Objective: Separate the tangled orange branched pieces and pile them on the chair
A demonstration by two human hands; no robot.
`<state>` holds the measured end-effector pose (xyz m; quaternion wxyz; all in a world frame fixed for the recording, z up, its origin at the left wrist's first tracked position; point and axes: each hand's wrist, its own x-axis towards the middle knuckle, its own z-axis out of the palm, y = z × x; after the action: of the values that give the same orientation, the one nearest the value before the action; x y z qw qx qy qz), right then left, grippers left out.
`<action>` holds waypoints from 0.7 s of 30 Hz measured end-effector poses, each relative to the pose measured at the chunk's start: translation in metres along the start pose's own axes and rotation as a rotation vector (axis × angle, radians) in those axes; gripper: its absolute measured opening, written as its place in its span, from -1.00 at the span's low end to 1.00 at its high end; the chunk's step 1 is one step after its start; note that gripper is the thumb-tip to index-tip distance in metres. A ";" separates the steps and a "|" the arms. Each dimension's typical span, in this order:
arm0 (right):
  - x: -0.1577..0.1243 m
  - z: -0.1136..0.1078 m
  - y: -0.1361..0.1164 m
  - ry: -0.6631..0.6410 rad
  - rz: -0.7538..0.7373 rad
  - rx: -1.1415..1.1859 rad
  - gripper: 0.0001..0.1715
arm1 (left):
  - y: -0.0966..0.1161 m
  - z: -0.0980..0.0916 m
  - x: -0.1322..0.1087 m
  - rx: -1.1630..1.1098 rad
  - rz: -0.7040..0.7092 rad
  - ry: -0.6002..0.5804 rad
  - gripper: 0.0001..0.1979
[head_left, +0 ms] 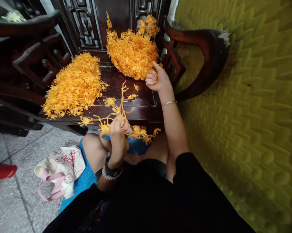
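Observation:
My left hand is closed around a branching orange plastic sprue. Small spiky, many-legged orange pieces hang from some of its arms, while other arms are bare. My right hand is curled in front of the right-hand pile of similar orange pieces, with a bit of orange showing at its fingers. A second pile of these pieces covers the left part of the dark wooden seat. Between the piles and the sprue, a loose orange piece lies on the wood.
Carved wooden armrests flank the seat, one on the left and one on the right. A yellow-green textured surface rises along the right. A white printed bag with pink straps lies at lower left, partly on a blue mat.

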<state>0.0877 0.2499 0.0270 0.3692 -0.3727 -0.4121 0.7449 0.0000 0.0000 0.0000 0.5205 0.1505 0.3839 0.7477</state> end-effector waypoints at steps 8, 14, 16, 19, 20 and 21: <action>-0.008 0.010 0.041 -0.038 -0.036 -0.263 -0.47 | 0.013 -0.018 0.021 0.021 0.094 0.025 -0.64; 0.000 -0.013 0.064 0.131 -0.178 -0.395 -0.84 | 0.015 -0.028 0.025 0.010 0.086 0.005 -0.64; 0.001 -0.017 0.063 0.119 -0.165 -0.381 -0.83 | 0.015 -0.029 0.027 0.013 0.067 -0.035 -0.63; 0.002 -0.020 0.062 0.113 -0.163 -0.396 -0.67 | 0.017 -0.031 0.028 0.017 0.060 -0.045 -0.62; 0.001 -0.019 0.063 0.124 -0.182 -0.427 -0.62 | 0.017 -0.031 0.028 0.018 0.060 -0.036 -0.61; -0.001 -0.018 0.066 0.145 -0.224 -0.468 -0.60 | 0.018 -0.031 0.029 0.020 0.061 -0.026 -0.61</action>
<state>0.0876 0.2300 -0.0381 0.3816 -0.4523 -0.5843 0.5553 -0.0436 0.0095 -0.0123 0.5010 0.1770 0.3799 0.7572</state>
